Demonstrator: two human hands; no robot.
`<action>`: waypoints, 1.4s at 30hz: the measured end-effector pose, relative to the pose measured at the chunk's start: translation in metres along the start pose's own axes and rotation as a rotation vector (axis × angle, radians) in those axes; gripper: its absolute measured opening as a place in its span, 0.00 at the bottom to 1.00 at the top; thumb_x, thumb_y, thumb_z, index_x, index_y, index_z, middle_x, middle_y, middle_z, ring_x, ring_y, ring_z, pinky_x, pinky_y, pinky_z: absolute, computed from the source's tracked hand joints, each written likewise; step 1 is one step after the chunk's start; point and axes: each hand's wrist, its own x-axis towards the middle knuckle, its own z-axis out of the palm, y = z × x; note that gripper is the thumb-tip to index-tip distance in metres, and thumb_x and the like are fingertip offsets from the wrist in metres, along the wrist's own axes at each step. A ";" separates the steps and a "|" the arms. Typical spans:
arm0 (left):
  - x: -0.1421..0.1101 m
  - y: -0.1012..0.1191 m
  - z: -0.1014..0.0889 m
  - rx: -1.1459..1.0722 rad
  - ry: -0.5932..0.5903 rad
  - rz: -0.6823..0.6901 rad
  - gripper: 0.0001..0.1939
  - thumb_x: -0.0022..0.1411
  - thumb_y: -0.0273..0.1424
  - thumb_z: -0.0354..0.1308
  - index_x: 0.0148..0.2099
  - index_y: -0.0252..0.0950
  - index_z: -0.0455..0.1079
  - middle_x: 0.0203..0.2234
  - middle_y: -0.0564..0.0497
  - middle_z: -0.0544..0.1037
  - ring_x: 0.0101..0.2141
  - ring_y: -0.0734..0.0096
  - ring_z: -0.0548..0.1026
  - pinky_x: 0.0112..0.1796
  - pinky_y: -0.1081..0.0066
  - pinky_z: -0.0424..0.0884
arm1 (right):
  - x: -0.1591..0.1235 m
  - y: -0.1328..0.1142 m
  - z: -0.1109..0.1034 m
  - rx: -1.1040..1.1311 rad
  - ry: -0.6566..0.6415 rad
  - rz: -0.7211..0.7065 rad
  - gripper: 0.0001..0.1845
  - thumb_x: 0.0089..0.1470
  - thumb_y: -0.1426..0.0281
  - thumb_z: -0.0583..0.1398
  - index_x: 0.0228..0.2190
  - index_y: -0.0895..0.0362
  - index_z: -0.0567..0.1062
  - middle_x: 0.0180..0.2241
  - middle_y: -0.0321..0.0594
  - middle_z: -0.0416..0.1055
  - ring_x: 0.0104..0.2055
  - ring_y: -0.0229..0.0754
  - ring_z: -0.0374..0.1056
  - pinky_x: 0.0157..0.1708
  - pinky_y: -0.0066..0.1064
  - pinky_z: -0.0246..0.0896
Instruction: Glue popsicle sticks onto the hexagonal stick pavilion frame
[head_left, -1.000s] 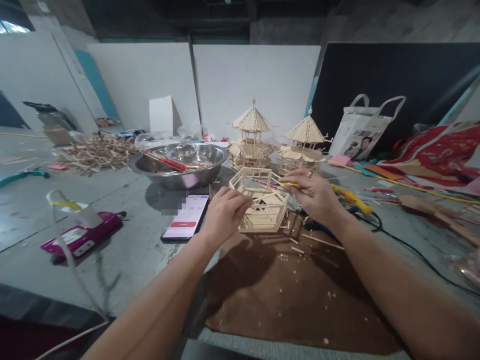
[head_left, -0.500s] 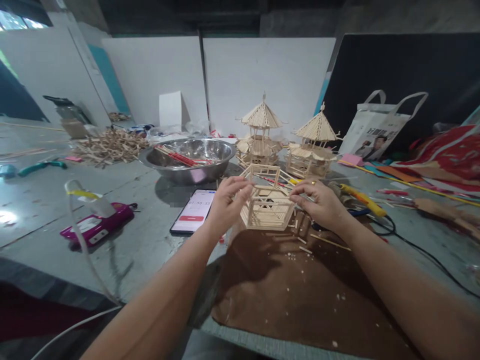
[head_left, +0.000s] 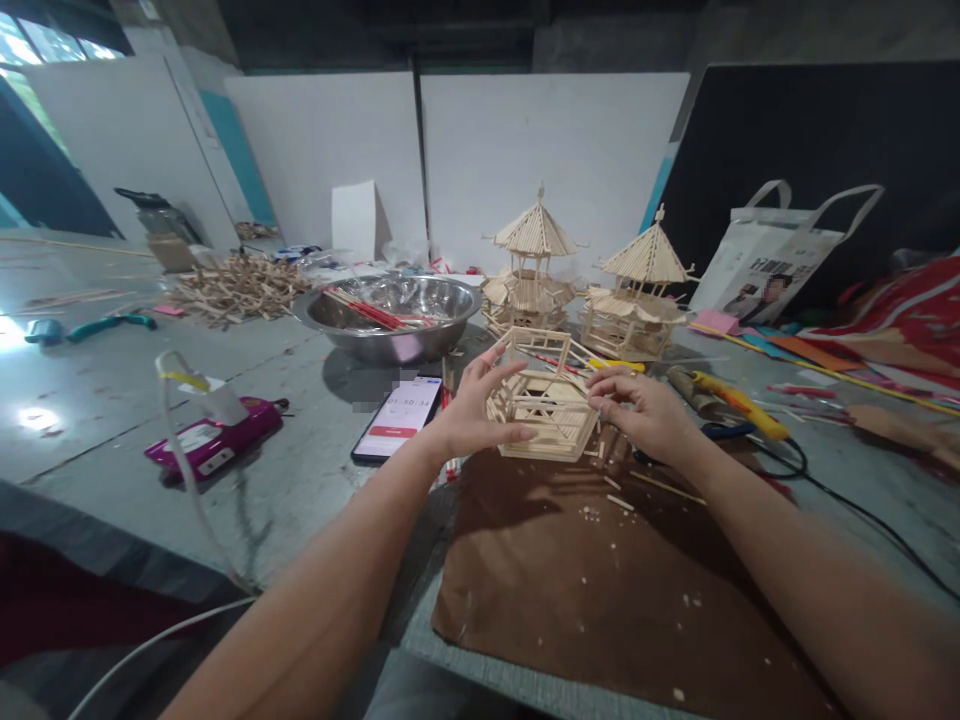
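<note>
A small hexagonal frame of pale wooden sticks (head_left: 551, 447), with slatted floor and open railings, stands on the brown mat between my hands. At its left side my left hand (head_left: 476, 405) is open, thumb and fingers spread apart; the thumb overlaps the front and the fingers reach toward the back panel. My right hand (head_left: 637, 405) is closed, thumb and fingertips pinched at the frame's upper right corner. Whether a separate stick is in that pinch is too small to tell. Behind stand a taller stick pagoda (head_left: 534, 240) and a second pagoda (head_left: 641, 260).
Left of the mat (head_left: 570, 600) lie a phone (head_left: 397, 420) and a purple power strip (head_left: 217, 440) with a white cable. A steel bowl (head_left: 390, 345) holds red sticks. A yellow-handled tool (head_left: 742, 405) with a black cord lies right. Stick offcuts (head_left: 232, 288) are heaped back left.
My left hand has spread from a near-pinch, its thumb moving down across the frame's front. My right hand stays at the right corner. The whole view has shifted slightly.
</note>
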 end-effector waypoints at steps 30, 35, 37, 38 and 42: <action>-0.001 0.004 0.010 0.094 0.147 -0.007 0.23 0.46 0.42 0.60 0.45 0.41 0.67 0.51 0.47 0.62 0.54 0.61 0.51 0.53 0.58 0.51 | -0.002 -0.004 0.002 -0.094 -0.020 -0.065 0.06 0.50 0.69 0.53 0.25 0.56 0.69 0.33 0.42 0.69 0.37 0.40 0.66 0.33 0.30 0.61; -0.001 0.005 0.011 0.081 0.142 -0.019 0.22 0.45 0.40 0.60 0.44 0.40 0.68 0.52 0.47 0.62 0.55 0.61 0.50 0.53 0.58 0.50 | -0.002 -0.004 0.001 -0.117 -0.015 -0.087 0.06 0.50 0.69 0.53 0.26 0.56 0.69 0.33 0.42 0.69 0.37 0.40 0.65 0.36 0.32 0.59; -0.001 0.006 0.011 0.081 0.138 -0.024 0.22 0.44 0.40 0.61 0.44 0.40 0.68 0.52 0.47 0.62 0.55 0.60 0.50 0.53 0.58 0.49 | -0.003 -0.004 0.001 -0.130 -0.014 -0.093 0.06 0.50 0.69 0.53 0.26 0.57 0.69 0.34 0.42 0.69 0.38 0.40 0.65 0.38 0.33 0.59; -0.001 0.006 0.011 0.081 0.137 -0.028 0.23 0.44 0.40 0.61 0.44 0.40 0.68 0.52 0.47 0.61 0.55 0.60 0.50 0.53 0.58 0.50 | -0.003 -0.005 0.001 -0.136 -0.016 -0.094 0.06 0.50 0.70 0.53 0.26 0.56 0.69 0.34 0.42 0.69 0.38 0.41 0.65 0.38 0.33 0.58; -0.001 0.006 0.010 0.084 0.137 -0.033 0.24 0.43 0.41 0.62 0.44 0.41 0.68 0.52 0.48 0.61 0.55 0.59 0.50 0.53 0.57 0.50 | -0.003 -0.006 0.001 -0.142 -0.019 -0.095 0.06 0.50 0.70 0.53 0.27 0.56 0.69 0.34 0.42 0.69 0.38 0.41 0.65 0.38 0.33 0.58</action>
